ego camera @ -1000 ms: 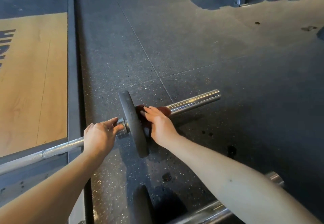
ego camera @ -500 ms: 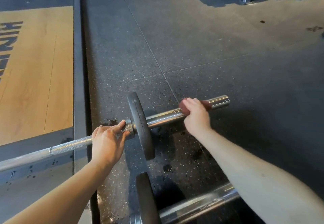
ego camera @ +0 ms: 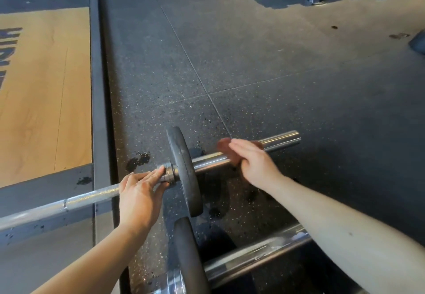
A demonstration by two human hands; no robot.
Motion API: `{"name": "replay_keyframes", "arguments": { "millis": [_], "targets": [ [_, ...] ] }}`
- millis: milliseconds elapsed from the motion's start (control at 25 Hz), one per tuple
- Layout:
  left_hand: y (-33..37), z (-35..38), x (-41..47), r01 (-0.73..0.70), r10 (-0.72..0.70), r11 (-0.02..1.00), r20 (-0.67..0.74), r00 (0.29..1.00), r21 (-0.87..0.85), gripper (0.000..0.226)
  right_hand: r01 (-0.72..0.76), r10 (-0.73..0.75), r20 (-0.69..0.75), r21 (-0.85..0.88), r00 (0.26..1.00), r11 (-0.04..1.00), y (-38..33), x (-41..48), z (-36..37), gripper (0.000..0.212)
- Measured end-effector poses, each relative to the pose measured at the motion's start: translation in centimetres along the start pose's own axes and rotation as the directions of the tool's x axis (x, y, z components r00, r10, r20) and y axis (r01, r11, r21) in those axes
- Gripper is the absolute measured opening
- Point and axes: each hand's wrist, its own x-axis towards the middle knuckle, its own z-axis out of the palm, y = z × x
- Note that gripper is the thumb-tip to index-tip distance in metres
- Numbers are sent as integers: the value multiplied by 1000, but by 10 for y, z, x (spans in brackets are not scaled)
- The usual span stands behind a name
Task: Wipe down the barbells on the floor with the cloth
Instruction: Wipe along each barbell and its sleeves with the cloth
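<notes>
on the speckled black rubber floor (ego camera: 253, 63), beside the light wooden platform (ego camera: 41, 86), two bars lie roughly parallel; far chrome barbell (ego camera: 207, 162) is being worked; near chrome barbell (ego camera: 253, 257) sits at the bottom edge, neither hand on it.

step in hand: wiping the far bar's polished sleeve (ego camera: 282, 139), outboard of its black round weight plate (ego camera: 184, 169); reddish-brown cloth (ego camera: 226, 147) sits on the sleeve about midway between plate and sleeve end; right hand (ego camera: 255, 162) lies over it, fingers fairly straight, pressing rather than fisting; both are motion-blurred, so can't tell if the thumb hooks under; left hand (ego camera: 140, 192) lies flat, gripping nothing, palm over the knurled steel shaft (ego camera: 69, 203), straight fingertips touching the steel collar (ego camera: 169, 174) just inboard of the plate; reads as bracing the bar against roll.

progress, my estimate: early; one sleeve in work, the long shaft and the whole near bar look undone; dark wet spots (ego camera: 138, 160) on the floor by the plate.

next move calls for: firm pressure along the sleeve out to its end and back up to the plate face; cloth needs to wrap round for the underside; left hand holds the bar from turning; then cloth goes inboard to the shaft.
</notes>
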Motion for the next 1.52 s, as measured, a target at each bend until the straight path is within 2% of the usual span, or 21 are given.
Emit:
{"name": "replay_keyframes", "arguments": {
  "millis": [80, 160, 240, 320, 440, 520, 600, 680, 760, 800, 880, 960, 1080, 1160, 1200, 1240, 1320, 1440, 1520],
  "targets": [
    [4, -1, -2, 0, 0, 1000, -7, 1000, 6, 43, -215, 213, -145, 2, 966, 977, 29, -3, -27, 59],
    [4, -1, -2, -21, 21, 999, -4, 1000, 25, 45, -398, 383, -253, -9, 889, 918, 39, 2, -33, 61],
    [2, -1, 2, -44, 44, 998, -10, 999, 35, 46, -453, 422, -319, -24, 848, 891, 22, 9, -14, 68],
    [1, 0, 7, -46, 45, 998, 4, 999, 45, 47, -346, 321, -312, -26, 894, 938, -12, 9, 20, 70],
    [1, -2, 18, -54, 52, 996, 43, 998, 68, 46, -17, 19, -76, 18, 997, 1000, -64, 6, 80, 65],
    [2, -8, 27, -64, 54, 992, 93, 994, 107, 46, 132, -135, 39, 68, 990, 989, -69, 8, 91, 64],
    [4, -13, 36, -53, 36, 991, 138, 990, 126, 46, 147, -148, 26, 45, 989, 988, -44, 11, 69, 68],
    [4, -14, 43, -37, 18, 992, 160, 987, 118, 47, -16, 17, -103, 9, 994, 1000, -5, 13, 33, 67],
    [1, -14, 52, -22, 0, 993, 189, 982, 114, 49, -288, 283, -251, 14, 926, 957, 25, 20, 0, 66],
    [0, -15, 57, -9, -13, 994, 209, 978, 108, 49, -377, 362, -294, 4, 885, 926, 29, 27, -8, 67],
    [0, -18, 68, 16, -39, 995, 244, 969, 94, 50, -419, 396, -339, 5, 854, 908, 13, 39, 2, 71],
    [1, -20, 78, 25, -56, 992, 257, 965, 122, 50, -308, 307, -303, 45, 902, 950, -21, 42, 34, 70],
    [4, -26, 83, 6, -52, 987, 283, 958, 161, 50, -14, 19, -69, 80, 997, 997, -70, 29, 84, 62],
    [6, -29, 82, 28, -64, 992, 292, 954, 124, 49, 87, -88, 16, 62, 996, 994, -72, 32, 81, 59],
    [6, -30, 81, 45, -72, 994, 287, 955, 100, 49, 91, -92, 19, 50, 996, 995, -64, 36, 71, 59],
    [5, -31, 79, 57, -77, 995, 277, 958, 81, 50, 63, -64, 7, 45, 998, 997, -53, 38, 59, 59],
    [5, -28, 73, 54, -72, 996, 272, 960, 73, 51, -84, 87, -83, 38, 993, 996, -24, 36, 31, 58],
    [3, -24, 59, 27, -48, 996, 246, 968, 88, 52, -370, 357, -204, -27, 912, 929, -2, 41, -1, 52],
    [4, -25, 50, 34, -44, 998, 218, 975, 50, 52, -455, 428, -216, -99, 878, 885, -14, 48, -3, 39]
  ]
}}
